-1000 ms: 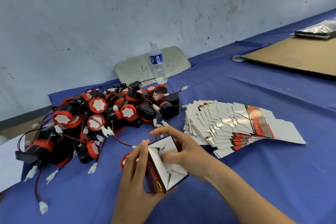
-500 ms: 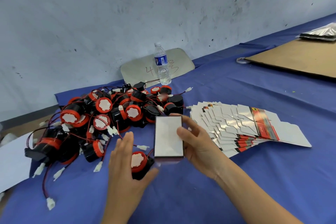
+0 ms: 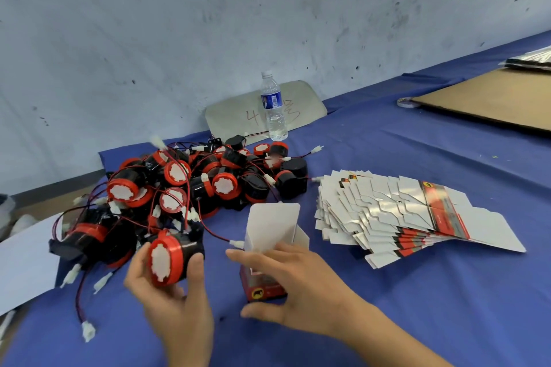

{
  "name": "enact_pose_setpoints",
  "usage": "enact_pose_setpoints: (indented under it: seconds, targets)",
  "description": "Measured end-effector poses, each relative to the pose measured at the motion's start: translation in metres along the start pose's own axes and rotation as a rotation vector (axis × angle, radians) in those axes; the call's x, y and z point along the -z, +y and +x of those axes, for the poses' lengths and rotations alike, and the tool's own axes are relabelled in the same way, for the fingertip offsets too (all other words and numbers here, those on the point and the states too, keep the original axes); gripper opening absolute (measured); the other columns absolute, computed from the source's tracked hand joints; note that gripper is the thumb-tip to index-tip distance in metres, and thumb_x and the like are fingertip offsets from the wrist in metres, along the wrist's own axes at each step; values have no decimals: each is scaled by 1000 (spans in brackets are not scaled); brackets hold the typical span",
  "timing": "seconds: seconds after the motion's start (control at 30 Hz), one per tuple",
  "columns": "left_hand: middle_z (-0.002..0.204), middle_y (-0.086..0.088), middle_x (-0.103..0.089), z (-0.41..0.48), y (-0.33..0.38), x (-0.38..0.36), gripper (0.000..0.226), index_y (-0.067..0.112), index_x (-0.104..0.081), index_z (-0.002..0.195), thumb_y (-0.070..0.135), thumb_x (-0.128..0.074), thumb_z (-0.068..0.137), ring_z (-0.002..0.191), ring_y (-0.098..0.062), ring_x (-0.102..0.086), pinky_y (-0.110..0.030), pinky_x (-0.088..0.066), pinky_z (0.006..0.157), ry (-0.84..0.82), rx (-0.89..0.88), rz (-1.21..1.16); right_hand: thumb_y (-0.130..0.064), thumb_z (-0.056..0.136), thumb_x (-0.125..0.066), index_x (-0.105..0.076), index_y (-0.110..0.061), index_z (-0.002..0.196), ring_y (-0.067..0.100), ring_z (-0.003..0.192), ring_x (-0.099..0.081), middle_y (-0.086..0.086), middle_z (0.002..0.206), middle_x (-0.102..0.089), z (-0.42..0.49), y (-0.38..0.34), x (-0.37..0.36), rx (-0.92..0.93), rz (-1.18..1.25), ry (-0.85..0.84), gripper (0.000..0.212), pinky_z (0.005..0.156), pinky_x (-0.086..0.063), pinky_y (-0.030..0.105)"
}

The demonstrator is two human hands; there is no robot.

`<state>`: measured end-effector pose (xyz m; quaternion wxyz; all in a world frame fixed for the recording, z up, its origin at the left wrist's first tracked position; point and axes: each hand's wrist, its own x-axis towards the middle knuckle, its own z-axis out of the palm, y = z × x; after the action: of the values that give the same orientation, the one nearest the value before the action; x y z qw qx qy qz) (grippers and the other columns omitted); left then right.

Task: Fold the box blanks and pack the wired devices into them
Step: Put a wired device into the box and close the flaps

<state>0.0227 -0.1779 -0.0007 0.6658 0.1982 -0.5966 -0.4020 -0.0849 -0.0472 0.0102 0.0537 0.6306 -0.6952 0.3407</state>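
At six o'clock, nearest the camera, the left hand (image 3: 167, 292) now grips a wired device (image 3: 171, 259), red cap facing up; half a second ago it lay flat over that device on the cloth. Just beside it, toward five o'clock, the right hand (image 3: 293, 292) holds the folded box (image 3: 268, 247), which has turned upright with its lid flap open. Judging by this, insertion comes next. The device's red wire trails back into the pile of devices (image 3: 185, 188) at ten o'clock. At two o'clock lies the fanned stack of box blanks (image 3: 402, 214). All rests on a blue cloth (image 3: 417, 307). At twelve, a water bottle (image 3: 273, 107) stands before the scuffed wall (image 3: 268, 9).
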Motion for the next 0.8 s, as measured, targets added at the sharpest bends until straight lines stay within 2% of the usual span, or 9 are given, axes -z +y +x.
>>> enact_pose_setpoints:
  seconds: [0.07,0.13,0.2,0.27,0.37,0.5,0.63,0.73,0.8]
  targets:
    - [127,2,-46,-3,6,-3,54,30,-37,124,55,-64,85,110,2,-52,-11,-44,90,-46,-149,-64,-55,85,-60,-28,-42,147,15,101,-52,-10,112,-63,0,-1,2,16,79,58,71,91,-42,29]
    - [129,13,-47,-10,10,-5,55,33,-38,128,57,-62,85,115,0,-52,-12,-45,90,-152,-203,-82,-53,87,-59,-27,-40,147,15,102,-54,-9,110,-63,0,-4,5,20,181,98,70,95,-44,36]
    - [134,22,-48,-16,14,-5,58,40,-37,131,58,-65,83,121,-2,-51,-17,-48,91,-329,-225,-46,-49,87,-60,-30,-37,143,10,95,-57,-10,104,-64,-1,-8,7,16,354,168,65,83,-50,34]
    - [136,16,-50,-22,13,-3,61,32,-39,133,54,-67,83,124,-13,-53,-29,-51,93,-499,-269,13,-45,86,-62,-39,-30,135,8,84,-62,-13,96,-65,-1,-10,8,-47,587,279,56,74,-50,28]
    - [138,4,-50,-24,15,-1,61,33,-39,134,51,-68,83,130,-23,-48,-28,-46,100,-619,-368,96,-35,86,-59,-49,-28,123,8,76,-63,-15,92,-66,0,-11,10,-127,737,497,39,70,-50,24]
    - [135,4,-48,-24,16,-4,56,31,-41,131,50,-66,84,133,-20,-44,-23,-43,102,-647,-448,205,-36,82,-65,-53,-32,112,7,66,-57,-13,97,-63,2,-13,13,-104,591,661,33,61,-47,20]
    - [134,17,-48,-25,12,-2,70,51,-43,128,35,-70,65,123,-12,-48,-28,-47,98,-600,-282,263,-62,69,-71,-54,-21,117,14,88,-60,-6,107,-66,1,-15,10,81,63,655,66,77,-50,26]
    - [128,17,-46,-25,11,-4,58,43,-47,124,34,-61,68,120,-12,-51,-2,-41,87,-608,-333,321,-60,68,-74,-62,-18,115,16,87,-56,-7,108,-66,2,-17,7,53,-19,572,64,78,-49,26]
    - [123,12,-46,-24,12,-6,54,39,-47,121,33,-60,69,114,-3,-51,3,-37,81,-612,-355,368,-53,68,-75,-65,-16,114,15,87,-59,-6,105,-65,1,-17,6,20,26,508,59,75,-50,24]
